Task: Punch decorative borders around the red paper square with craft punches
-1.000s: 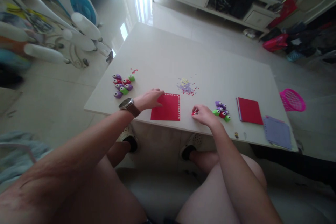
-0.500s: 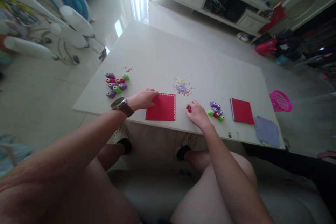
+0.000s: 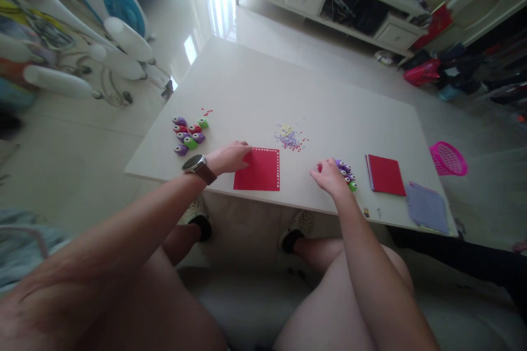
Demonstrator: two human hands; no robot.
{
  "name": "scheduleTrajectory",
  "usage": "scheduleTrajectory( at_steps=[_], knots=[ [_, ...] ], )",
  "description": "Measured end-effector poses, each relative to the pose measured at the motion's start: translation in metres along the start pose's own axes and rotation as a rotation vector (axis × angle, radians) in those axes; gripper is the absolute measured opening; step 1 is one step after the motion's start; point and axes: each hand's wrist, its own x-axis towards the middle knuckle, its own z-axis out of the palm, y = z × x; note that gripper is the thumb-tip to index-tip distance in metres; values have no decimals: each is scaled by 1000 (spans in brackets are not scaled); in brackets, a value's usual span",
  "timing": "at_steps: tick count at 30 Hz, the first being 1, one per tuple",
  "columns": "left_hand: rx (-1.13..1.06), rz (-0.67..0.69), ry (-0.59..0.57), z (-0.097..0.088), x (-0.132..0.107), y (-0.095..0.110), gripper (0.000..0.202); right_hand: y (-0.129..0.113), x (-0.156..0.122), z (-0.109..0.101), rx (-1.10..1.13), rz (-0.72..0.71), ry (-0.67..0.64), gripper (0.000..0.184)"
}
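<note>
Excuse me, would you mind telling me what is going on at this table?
A person sits at a white table, the left hand on a square red sheet with small holes along its far and right edges. The right hand holds a small red object, partly hidden by the fingers, beside some rounded purple and green pieces with eye-like spots. Loose yellow, purple and red bits lie beyond the sheet.

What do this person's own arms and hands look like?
The left hand and right hand wear no gloves. The left arm shows no sleeve, but a round, dark-faced, silvery watch on a brown strap. The right arm shows neither sleeve nor watch.
</note>
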Motion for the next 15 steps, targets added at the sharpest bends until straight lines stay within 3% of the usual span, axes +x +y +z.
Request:
scheduleTrajectory(
  at_steps=[6, 10, 12, 15],
  knots=[
    [-29, -75, 13, -10, -4, 2, 34, 8, -2, -1, -39, 136, 40, 47],
    [60, -380, 200, -34, -18, -10, 37, -5, -4, -1, 85, 15, 43, 51],
    [123, -571, 205, -44, -26, -21, 35, -10, -5, 0, 129, -21, 18, 50],
    [61, -673, 157, -47, -34, -40, 32, -16, -6, -1, 157, -29, -7, 47]
  ],
)
